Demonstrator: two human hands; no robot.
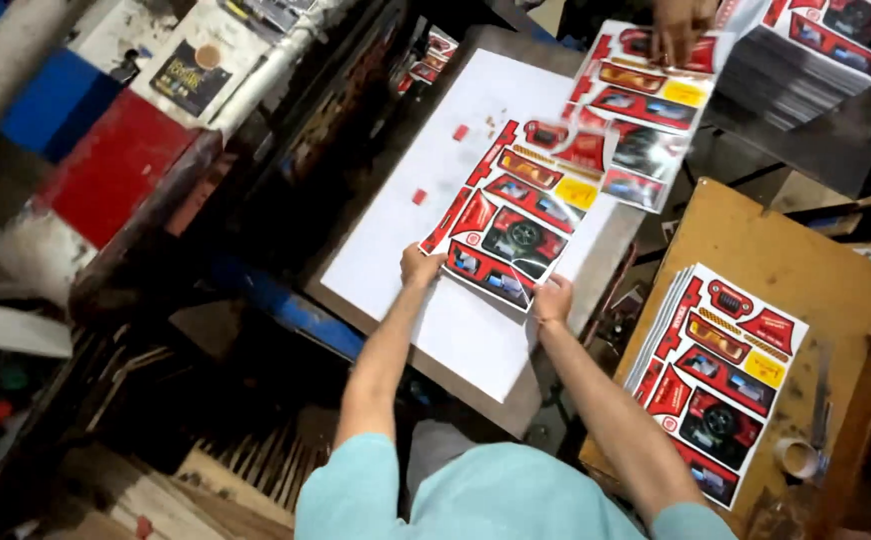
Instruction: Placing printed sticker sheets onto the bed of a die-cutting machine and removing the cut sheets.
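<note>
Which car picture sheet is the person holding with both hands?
The single sheet on the white board, with the left hand and right hand at its near corners. The others lie stacked or under another person's hand.

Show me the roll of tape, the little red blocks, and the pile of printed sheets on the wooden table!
Roll of tape [798,457], head view, its top rim.
Little red block [461,132], head view, its top.
Pile of printed sheets [721,380], head view, top sheet's middle.

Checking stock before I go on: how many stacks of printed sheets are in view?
2: one stack on the wooden table at the right, one stack at top right, partly cut off. Others may lie out of frame.
</note>
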